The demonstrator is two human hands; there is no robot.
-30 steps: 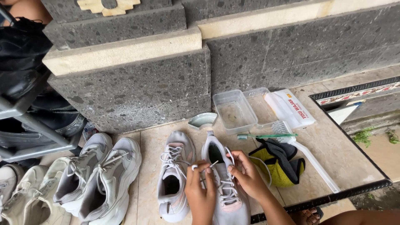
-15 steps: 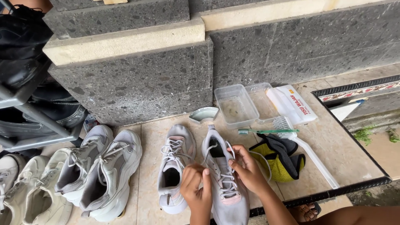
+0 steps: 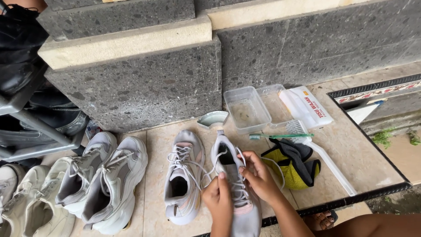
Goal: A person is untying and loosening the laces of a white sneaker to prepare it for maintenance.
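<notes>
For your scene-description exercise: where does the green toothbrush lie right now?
In the head view, the green toothbrush lies on the tiled floor right of centre, just in front of the clear plastic container and behind the yellow and black cloth.

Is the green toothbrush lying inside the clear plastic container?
No, the green toothbrush lies on the tile floor just in front of the clear plastic container, next to the white scrub brush.

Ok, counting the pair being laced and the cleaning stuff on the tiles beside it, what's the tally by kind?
Grey-white sneakers: 2, left hand and right hand pinching one's laces
Clear plastic tubs: 2
Green toothbrush: 1
White long-handled brush: 1
Yellow-and-black cloth bundle: 1
White tissue pack: 1
Pale curved piece: 1
Total: 9
</notes>
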